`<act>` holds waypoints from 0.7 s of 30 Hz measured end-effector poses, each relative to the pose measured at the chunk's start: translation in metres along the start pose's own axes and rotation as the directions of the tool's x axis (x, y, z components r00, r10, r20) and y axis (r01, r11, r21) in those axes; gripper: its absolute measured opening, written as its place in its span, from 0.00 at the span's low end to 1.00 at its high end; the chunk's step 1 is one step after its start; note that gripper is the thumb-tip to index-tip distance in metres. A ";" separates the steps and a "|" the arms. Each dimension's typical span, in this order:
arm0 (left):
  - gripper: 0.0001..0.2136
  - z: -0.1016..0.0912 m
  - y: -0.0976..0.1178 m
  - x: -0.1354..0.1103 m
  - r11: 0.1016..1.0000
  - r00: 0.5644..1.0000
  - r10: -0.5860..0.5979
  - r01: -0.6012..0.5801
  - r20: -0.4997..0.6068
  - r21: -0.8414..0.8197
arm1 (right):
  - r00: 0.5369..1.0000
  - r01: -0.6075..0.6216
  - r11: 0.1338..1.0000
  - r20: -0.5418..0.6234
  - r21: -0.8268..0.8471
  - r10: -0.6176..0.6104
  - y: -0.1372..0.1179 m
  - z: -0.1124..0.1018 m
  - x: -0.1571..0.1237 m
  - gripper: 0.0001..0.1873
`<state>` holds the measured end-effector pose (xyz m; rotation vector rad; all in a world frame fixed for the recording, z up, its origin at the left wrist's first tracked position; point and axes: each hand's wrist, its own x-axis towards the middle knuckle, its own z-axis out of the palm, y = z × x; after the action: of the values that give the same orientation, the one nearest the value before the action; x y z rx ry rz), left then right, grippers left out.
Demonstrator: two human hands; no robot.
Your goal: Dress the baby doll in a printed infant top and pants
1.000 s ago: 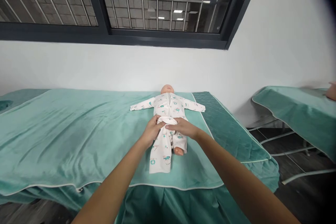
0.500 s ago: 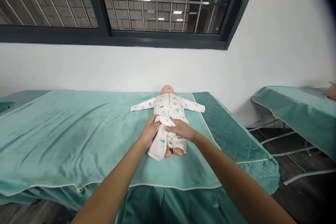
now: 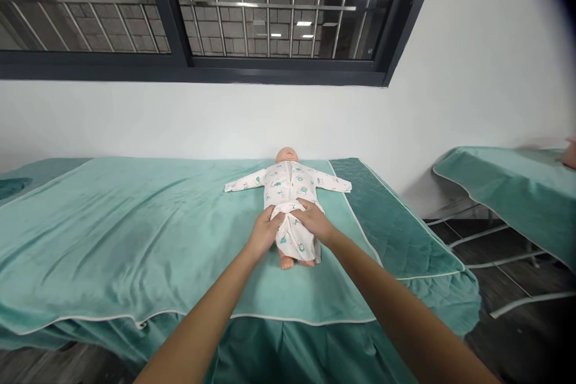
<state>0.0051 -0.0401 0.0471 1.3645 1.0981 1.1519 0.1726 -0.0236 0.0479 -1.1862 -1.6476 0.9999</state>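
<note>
A baby doll (image 3: 287, 155) lies on its back across the bed, its head toward the wall and both arms stretched out sideways. It wears a white long-sleeved top (image 3: 281, 183) with small green prints. Over its lower body hangs a matching white printed garment (image 3: 297, 243), which looks like pants. My left hand (image 3: 264, 231) pinches the upper edge of this garment on the left. On the right, my right hand (image 3: 315, 221) grips the same edge, thumb toward the middle. Below the cloth the doll's bare feet (image 3: 287, 262) show; its legs are mostly hidden.
A green velvet cover (image 3: 135, 222) with white piping spreads over the bed, wrinkled at left. Behind it rise a white wall (image 3: 202, 114) and a dark-framed barred window (image 3: 288, 66). Another green-covered bed (image 3: 508, 192) with metal legs stands at right.
The held garment has swung from the left to lie across the front of the doll's legs. My hands have turned slightly, and both still hold its upper edge.
</note>
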 end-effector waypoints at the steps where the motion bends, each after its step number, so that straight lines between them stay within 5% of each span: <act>1: 0.14 0.001 0.002 -0.004 1.000 0.999 -0.029 0.029 -0.021 -0.005 | 1.000 0.010 0.999 0.009 -0.043 -0.010 0.000 0.000 0.000 0.09; 7: 0.17 0.005 0.011 -0.038 0.922 0.955 -0.296 0.290 0.016 -0.258 | 0.998 0.041 0.967 0.062 -0.253 -0.027 0.002 0.003 -0.001 0.05; 21: 0.23 0.023 0.001 -0.106 0.835 0.899 -0.432 0.372 -0.067 -0.405 | 0.977 0.142 0.803 0.215 -0.578 -0.018 -0.001 0.007 -0.010 0.11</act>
<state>0.0137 -0.1477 0.0386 0.7006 1.1311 1.0941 0.1681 -0.0340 0.0445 -1.4274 -2.2548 0.5633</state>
